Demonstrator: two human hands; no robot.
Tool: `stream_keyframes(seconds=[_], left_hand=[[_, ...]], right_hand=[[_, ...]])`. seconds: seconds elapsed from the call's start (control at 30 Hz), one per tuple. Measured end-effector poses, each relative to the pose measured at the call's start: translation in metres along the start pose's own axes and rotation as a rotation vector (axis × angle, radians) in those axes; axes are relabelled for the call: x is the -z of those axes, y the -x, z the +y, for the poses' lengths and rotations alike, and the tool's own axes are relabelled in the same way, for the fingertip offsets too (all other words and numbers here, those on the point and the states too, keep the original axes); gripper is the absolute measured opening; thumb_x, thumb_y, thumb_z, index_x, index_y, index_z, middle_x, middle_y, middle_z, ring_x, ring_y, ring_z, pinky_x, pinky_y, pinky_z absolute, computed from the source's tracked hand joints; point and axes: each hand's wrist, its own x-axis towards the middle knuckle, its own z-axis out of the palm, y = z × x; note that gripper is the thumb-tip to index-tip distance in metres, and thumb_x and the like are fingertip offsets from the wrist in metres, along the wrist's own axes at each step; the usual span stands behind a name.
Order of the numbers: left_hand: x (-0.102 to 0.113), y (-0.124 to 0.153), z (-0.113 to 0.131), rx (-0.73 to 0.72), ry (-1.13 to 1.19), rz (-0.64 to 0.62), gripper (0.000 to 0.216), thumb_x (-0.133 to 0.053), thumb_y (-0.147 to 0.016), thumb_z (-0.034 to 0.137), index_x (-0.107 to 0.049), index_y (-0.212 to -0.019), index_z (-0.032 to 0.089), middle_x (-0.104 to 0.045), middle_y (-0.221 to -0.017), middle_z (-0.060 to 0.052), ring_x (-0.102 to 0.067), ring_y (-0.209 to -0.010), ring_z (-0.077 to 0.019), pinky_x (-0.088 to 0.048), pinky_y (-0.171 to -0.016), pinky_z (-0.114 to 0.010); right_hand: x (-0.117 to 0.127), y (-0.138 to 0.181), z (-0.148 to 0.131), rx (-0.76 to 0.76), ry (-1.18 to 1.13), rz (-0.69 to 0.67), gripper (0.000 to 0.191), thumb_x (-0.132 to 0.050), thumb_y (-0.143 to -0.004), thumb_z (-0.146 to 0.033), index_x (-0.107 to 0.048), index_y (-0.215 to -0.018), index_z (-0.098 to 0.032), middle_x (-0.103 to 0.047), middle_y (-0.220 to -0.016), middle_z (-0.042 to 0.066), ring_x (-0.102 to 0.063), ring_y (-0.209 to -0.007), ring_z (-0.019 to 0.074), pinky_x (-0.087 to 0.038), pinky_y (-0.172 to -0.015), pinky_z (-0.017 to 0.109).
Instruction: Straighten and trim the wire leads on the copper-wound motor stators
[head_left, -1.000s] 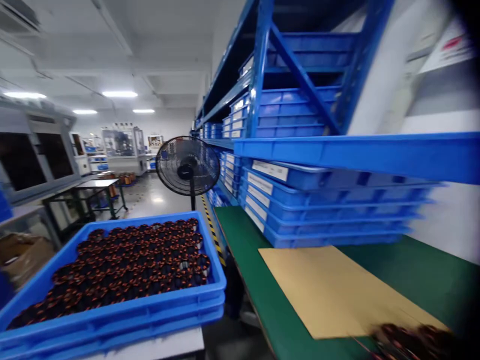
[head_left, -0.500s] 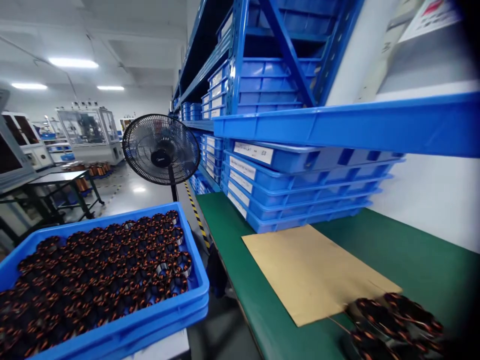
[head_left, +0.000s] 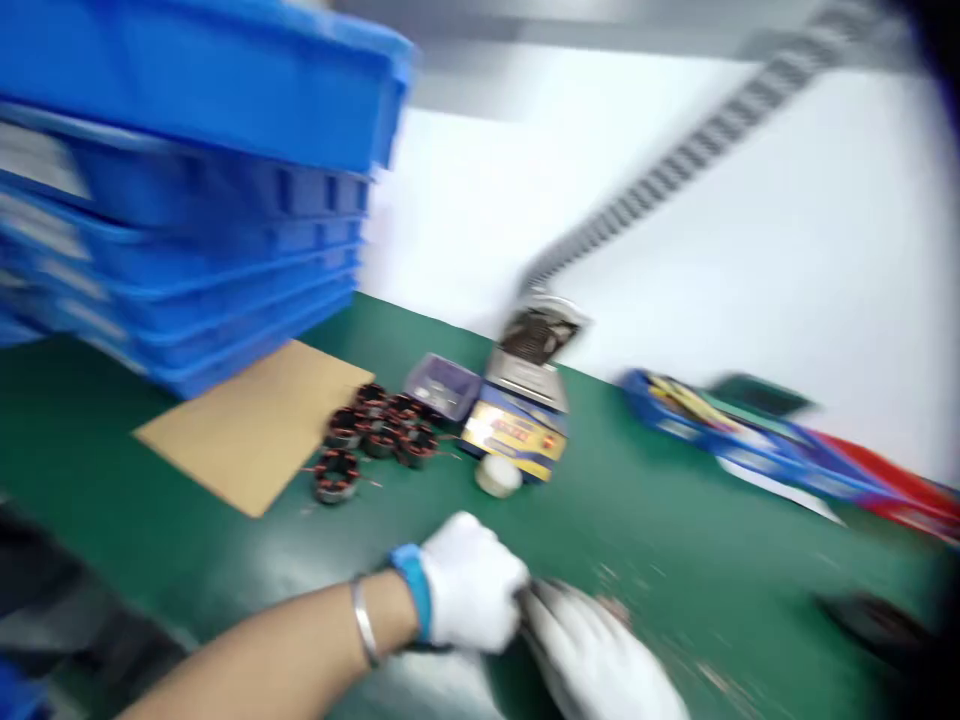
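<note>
Although motion smears most of the view, the green bench (head_left: pixel 675 520) fills the lower two thirds of the frame. A stack of blue trays (head_left: pixel 187 250) stands on it at the upper left, partly over a cardboard sheet (head_left: pixel 255 420). At the right edge lies a flat blue tray (head_left: pixel 720 430), its contents too blurred to name. Near the centre sit a yellow-and-blue box (head_left: pixel 514 435) and, touching its left side, a small grey box (head_left: pixel 442 385).

At the bottom centre the left hand (head_left: pixel 469 580) and the right hand (head_left: pixel 600 660), both in white gloves, meet just above the bench. The left looks curled, but whether either is pinching anything cannot be told.

Nearest to them, left of centre, is a cluster of wound cores (head_left: pixel 382 425), with a single core (head_left: pixel 335 475) just apart by the cardboard's corner. These look dense and rigid for their size, yet the copper windings and stray wire ends probably damage easily, so the outer steel ring seems the safer place to grasp. A white roll (head_left: pixel 498 475) lies against the box.
</note>
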Motion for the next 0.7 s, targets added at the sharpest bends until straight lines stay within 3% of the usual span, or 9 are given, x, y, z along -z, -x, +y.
stream_keyframes(seconds=[0.07, 0.1, 0.17, 0.23, 0.3, 0.4, 0.53, 0.6, 0.7], left_hand=[[-0.007, -0.001, 0.000, 0.006, 0.041, 0.083, 0.011, -0.056, -0.082, 0.024, -0.061, -0.076, 0.016, -0.064, -0.077, -0.007, -0.060, -0.075, -0.0232, -0.045, -0.067, -0.038], [-0.010, -0.001, -0.001, 0.001, 0.063, 0.104, 0.011, -0.054, -0.082, 0.020, -0.061, -0.075, 0.016, -0.063, -0.076, -0.008, -0.059, -0.075, -0.0240, -0.044, -0.069, -0.038], [-0.013, -0.002, -0.003, -0.008, 0.100, 0.115, 0.016, -0.048, -0.083, 0.013, -0.059, -0.071, 0.016, -0.060, -0.072, -0.007, -0.057, -0.074, -0.0238, -0.041, -0.070, -0.038], [-0.013, -0.003, -0.003, 0.005, 0.131, 0.104, 0.018, -0.047, -0.085, 0.013, -0.058, -0.070, 0.017, -0.059, -0.071, -0.005, -0.053, -0.072, -0.0223, -0.039, -0.071, -0.037], [-0.012, -0.005, -0.002, 0.023, 0.139, 0.080, 0.020, -0.047, -0.086, 0.015, -0.056, -0.069, 0.018, -0.057, -0.070, -0.004, -0.050, -0.070, -0.0212, -0.037, -0.070, -0.035], [-0.012, -0.007, 0.001, 0.029, 0.127, 0.068, 0.020, -0.046, -0.086, 0.015, -0.055, -0.068, 0.019, -0.055, -0.069, -0.003, -0.048, -0.069, -0.0204, -0.035, -0.069, -0.034], [-0.011, -0.009, 0.003, 0.050, 0.106, 0.077, 0.018, -0.046, -0.085, 0.015, -0.055, -0.069, 0.019, -0.054, -0.069, -0.003, -0.047, -0.069, -0.0201, -0.035, -0.070, -0.034], [-0.010, -0.009, 0.004, 0.061, 0.102, 0.068, 0.017, -0.046, -0.085, 0.015, -0.054, -0.070, 0.019, -0.055, -0.069, -0.003, -0.047, -0.069, -0.0199, -0.035, -0.070, -0.034], [-0.009, -0.009, 0.004, 0.070, 0.101, 0.049, 0.018, -0.046, -0.085, 0.015, -0.053, -0.069, 0.018, -0.055, -0.069, -0.003, -0.047, -0.069, -0.0196, -0.036, -0.071, -0.034]], right_hand=[[0.005, 0.004, -0.009, -0.243, -0.172, -0.167, 0.028, -0.037, -0.095, -0.023, -0.064, -0.101, -0.019, -0.068, -0.098, 0.014, -0.066, -0.086, 0.0275, -0.055, -0.072, 0.041], [0.003, 0.000, -0.012, -0.484, -0.336, -0.245, 0.029, -0.035, -0.096, -0.025, -0.063, -0.092, -0.016, -0.067, -0.085, 0.013, -0.067, -0.076, 0.0248, -0.055, -0.066, 0.037], [-0.001, -0.008, -0.011, -0.839, -0.834, -0.465, 0.032, -0.029, -0.096, -0.025, -0.059, -0.088, -0.015, -0.065, -0.070, 0.007, -0.064, -0.056, 0.0189, -0.052, -0.052, 0.028], [-0.002, -0.012, -0.007, -0.979, -1.056, -0.515, 0.026, -0.032, -0.095, -0.024, -0.055, -0.088, -0.015, -0.064, -0.071, 0.006, -0.064, -0.057, 0.0169, -0.050, -0.052, 0.025], [0.000, -0.008, -0.001, -0.861, -0.881, -0.429, 0.019, -0.041, -0.092, -0.025, -0.057, -0.091, -0.015, -0.066, -0.081, 0.007, -0.066, -0.070, 0.0189, -0.052, -0.062, 0.028], [0.005, 0.004, 0.007, -0.399, -0.349, -0.246, 0.022, -0.052, -0.090, -0.028, -0.060, -0.107, -0.015, -0.065, -0.106, 0.012, -0.062, -0.094, 0.0245, -0.050, -0.080, 0.037], [0.007, 0.006, 0.010, -0.016, -0.030, -0.257, 0.024, -0.045, -0.091, -0.014, -0.059, -0.110, -0.010, -0.063, -0.106, 0.015, -0.060, -0.088, 0.0249, -0.049, -0.085, 0.042], [0.007, 0.003, 0.007, -0.050, -0.040, -0.312, 0.023, -0.045, -0.089, -0.011, -0.060, -0.106, -0.010, -0.064, -0.103, 0.015, -0.060, -0.086, 0.0257, -0.049, -0.084, 0.043], [0.004, -0.001, -0.001, -0.444, -0.345, -0.401, 0.016, -0.047, -0.089, -0.015, -0.060, -0.099, -0.013, -0.065, -0.098, 0.013, -0.062, -0.085, 0.0243, -0.050, -0.077, 0.037]])
